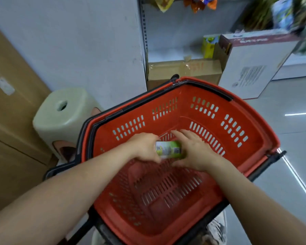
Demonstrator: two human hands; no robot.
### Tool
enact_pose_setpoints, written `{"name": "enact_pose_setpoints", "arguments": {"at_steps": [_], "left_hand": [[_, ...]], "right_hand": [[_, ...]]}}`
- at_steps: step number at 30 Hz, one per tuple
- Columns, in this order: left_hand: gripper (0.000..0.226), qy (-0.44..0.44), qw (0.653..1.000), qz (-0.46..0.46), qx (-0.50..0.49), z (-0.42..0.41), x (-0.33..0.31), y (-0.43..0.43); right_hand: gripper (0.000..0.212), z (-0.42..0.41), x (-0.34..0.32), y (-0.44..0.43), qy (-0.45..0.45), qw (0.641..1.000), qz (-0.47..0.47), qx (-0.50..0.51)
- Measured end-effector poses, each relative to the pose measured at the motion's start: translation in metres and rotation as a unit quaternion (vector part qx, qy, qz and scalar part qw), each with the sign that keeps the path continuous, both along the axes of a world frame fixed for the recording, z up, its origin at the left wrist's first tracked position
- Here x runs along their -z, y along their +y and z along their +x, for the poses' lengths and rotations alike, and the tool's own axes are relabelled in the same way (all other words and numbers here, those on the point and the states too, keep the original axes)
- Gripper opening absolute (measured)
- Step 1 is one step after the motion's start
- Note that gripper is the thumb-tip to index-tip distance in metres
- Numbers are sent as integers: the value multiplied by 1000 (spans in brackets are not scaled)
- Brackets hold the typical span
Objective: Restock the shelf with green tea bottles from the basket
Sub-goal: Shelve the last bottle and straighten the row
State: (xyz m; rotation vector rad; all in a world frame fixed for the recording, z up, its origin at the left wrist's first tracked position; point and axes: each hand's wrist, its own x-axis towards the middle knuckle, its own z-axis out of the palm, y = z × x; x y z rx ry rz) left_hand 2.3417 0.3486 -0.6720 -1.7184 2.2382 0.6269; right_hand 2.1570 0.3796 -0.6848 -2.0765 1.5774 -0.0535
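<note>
Both forearms reach down into basket. L hand: fingers curled round one end of green tea bottle. R hand: thumb under, fingers over the other end; looser clasp, fingers nearly straight. Bottle lies crosswise between the hands, low inside basket, approx. mid-floor; lifted or touching floor, cannot tell. Two-handed hold prob. steadies it for lift-out. Step: pick-up, not yet shelved. Beyond basket, left: pale stool. Further: cardboard box and white carton at foot of shelf; they crowd the approach, so the carry prob. needs height.
</note>
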Motion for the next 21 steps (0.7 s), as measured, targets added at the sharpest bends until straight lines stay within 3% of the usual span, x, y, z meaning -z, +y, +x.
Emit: {"name": "enact_pose_setpoints", "arguments": {"at_steps": [5, 7, 9, 11, 13, 16, 18, 21], "left_hand": [[56, 74, 992, -99, 12, 38, -142, 78], [56, 84, 981, -175, -23, 63, -183, 114], [63, 155, 937, -300, -96, 91, -208, 149], [69, 309, 861, -365, -174, 111, -223, 179], [70, 467, 792, -310, -241, 124, -234, 219], [67, 580, 747, -197, -257, 130, -239, 281], [58, 618, 721, -194, -245, 136, -241, 313], [48, 652, 671, -229, -268, 159, -248, 344]], "right_hand": [[71, 38, -81, 37, 20, 968, -244, -55], [65, 52, -120, 59, -39, 963, -254, -85], [60, 62, -150, 87, -136, 965, -211, -80], [55, 74, -174, 114, -254, 958, -124, -55], [39, 93, -193, 146, -388, 920, -30, -46], [26, 130, -217, 195, -533, 837, 114, -50], [38, 157, -229, 222, -571, 795, 194, -71], [37, 196, -243, 253, -564, 780, 244, -117]]}}
